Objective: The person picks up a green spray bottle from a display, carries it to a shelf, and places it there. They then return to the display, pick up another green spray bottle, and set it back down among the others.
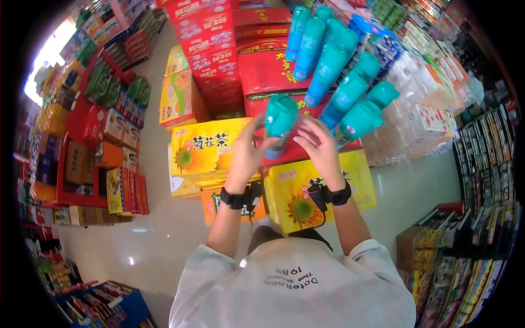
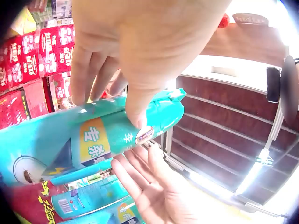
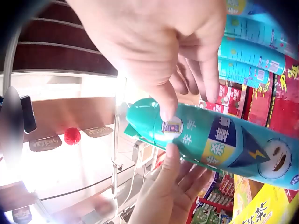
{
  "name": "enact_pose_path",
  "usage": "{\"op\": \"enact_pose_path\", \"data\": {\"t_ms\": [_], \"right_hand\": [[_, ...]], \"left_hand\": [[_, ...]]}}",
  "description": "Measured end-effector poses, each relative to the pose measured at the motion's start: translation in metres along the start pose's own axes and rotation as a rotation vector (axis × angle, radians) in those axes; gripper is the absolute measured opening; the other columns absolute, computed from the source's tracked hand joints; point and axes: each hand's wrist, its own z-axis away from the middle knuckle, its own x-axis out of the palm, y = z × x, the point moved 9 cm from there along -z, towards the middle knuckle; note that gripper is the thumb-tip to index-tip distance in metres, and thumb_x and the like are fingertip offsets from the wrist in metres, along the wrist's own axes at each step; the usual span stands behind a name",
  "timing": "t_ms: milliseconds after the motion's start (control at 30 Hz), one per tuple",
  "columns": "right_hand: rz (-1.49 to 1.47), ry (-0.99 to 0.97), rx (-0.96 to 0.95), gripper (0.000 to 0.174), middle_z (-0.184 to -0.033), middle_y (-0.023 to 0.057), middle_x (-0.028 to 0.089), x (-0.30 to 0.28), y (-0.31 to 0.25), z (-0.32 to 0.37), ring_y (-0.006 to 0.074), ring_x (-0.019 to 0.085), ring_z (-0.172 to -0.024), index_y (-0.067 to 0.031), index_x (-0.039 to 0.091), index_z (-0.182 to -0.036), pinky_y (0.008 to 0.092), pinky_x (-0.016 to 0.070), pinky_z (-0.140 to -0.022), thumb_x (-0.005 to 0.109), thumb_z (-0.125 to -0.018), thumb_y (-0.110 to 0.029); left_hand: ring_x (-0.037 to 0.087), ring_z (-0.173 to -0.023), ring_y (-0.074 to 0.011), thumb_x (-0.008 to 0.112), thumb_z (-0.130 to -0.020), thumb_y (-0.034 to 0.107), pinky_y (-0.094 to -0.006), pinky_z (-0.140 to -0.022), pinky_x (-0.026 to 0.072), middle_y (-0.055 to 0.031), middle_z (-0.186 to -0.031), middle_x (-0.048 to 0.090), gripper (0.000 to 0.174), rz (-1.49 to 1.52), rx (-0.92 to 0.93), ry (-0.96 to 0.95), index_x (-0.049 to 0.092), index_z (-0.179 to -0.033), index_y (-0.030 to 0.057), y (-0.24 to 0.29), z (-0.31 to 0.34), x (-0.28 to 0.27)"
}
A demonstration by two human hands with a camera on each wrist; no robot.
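Observation:
My left hand (image 1: 249, 147) grips a teal-capped insecticide spray can (image 1: 281, 115), thumb on the near side and fingers round behind. The can stands upright in front of me, over the red cartons; a cockroach picture and a lightning bolt show on its blue body in the right wrist view. My right hand (image 1: 321, 145) is beside it, fingers loosely bent and spread, with a small gap to the can in the head view. In the right wrist view its thumb (image 3: 167, 105) overlaps the can near the round label. Several matching spray cans (image 1: 331, 65) stand in rows just beyond.
Yellow chrysanthemum tea boxes (image 1: 205, 145) are stacked at the front left, with another yellow box (image 1: 322, 191) below my right hand. Tall red-and-pink cartons (image 1: 210, 54) rise behind. Plastic-wrapped packs (image 1: 415, 126) sit to the right. A red shelf (image 1: 82, 131) stands across the aisle floor (image 1: 147, 240).

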Motion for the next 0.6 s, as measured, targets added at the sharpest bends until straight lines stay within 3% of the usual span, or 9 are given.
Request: {"op": "enact_pose_path", "data": {"t_ms": [100,233,300,433,500,600], "right_hand": [[0.023,0.058,-0.018,0.031,-0.129,0.0115,0.065,-0.029,-0.006,0.027,0.0212,0.069,-0.116,0.0032,0.066,-0.125,0.0318,0.0583,-0.098,0.071,-0.095,0.005],[0.051,0.246,-0.024,0.015,-0.116,0.0124,0.070,-0.090,-0.036,0.077,0.0187,0.071,-0.104,0.0055,0.069,-0.112,0.0293,0.0597,-0.090,0.067,-0.097,0.004],[0.089,0.350,-0.020,0.013,-0.114,0.0126,0.070,-0.131,-0.047,0.109,0.0184,0.071,-0.102,0.0055,0.069,-0.111,0.0288,0.0594,-0.088,0.066,-0.098,0.003],[0.328,0.542,0.021,0.011,-0.112,0.0124,0.068,-0.216,-0.075,0.188,0.0189,0.071,-0.096,0.0055,0.070,-0.108,0.0302,0.0601,-0.084,0.063,-0.100,0.003],[0.309,0.658,0.051,0.010,-0.108,0.0118,0.069,-0.260,-0.088,0.232,0.0184,0.071,-0.093,0.0052,0.071,-0.106,0.0287,0.0602,-0.083,0.064,-0.099,0.002],[0.334,0.814,0.072,0.009,-0.105,0.0111,0.069,-0.327,-0.097,0.305,0.0181,0.072,-0.090,0.0048,0.070,-0.105,0.0282,0.0602,-0.080,0.064,-0.099,0.002]], "left_hand": [[0.069,-0.107,-0.0210,0.080,-0.091,0.009,-0.0312,-0.093,0.0535,-0.0144,-0.120,0.072,0.048,-0.120,0.097,0.143,0.062,-0.134,-0.0008,0.011,0.011,-0.011],[0.061,-0.091,-0.0176,0.064,-0.099,-0.003,-0.0300,-0.085,0.0491,-0.0077,-0.098,0.064,0.006,-0.018,0.146,0.317,0.062,-0.104,-0.0012,0.040,0.054,-0.016],[0.063,-0.089,-0.0221,0.066,-0.093,-0.007,-0.0331,-0.085,0.0494,-0.0100,-0.094,0.066,0.010,0.050,0.084,0.192,0.062,-0.097,0.0000,0.056,0.072,0.013],[0.064,-0.085,-0.0235,0.069,-0.087,-0.008,-0.0342,-0.081,0.0501,-0.0091,-0.091,0.068,0.014,0.091,0.192,-0.150,0.064,-0.094,0.0034,0.115,0.104,0.109],[0.065,-0.085,-0.0254,0.072,-0.085,-0.008,-0.0348,-0.080,0.0502,-0.0093,-0.090,0.068,0.016,0.031,0.256,-0.342,0.066,-0.093,0.0038,0.153,0.122,0.161],[0.064,-0.085,-0.0270,0.075,-0.083,-0.007,-0.0354,-0.079,0.0504,-0.0092,-0.089,0.068,0.017,0.072,0.399,-0.439,0.067,-0.093,0.0041,0.191,0.151,0.239]]}}
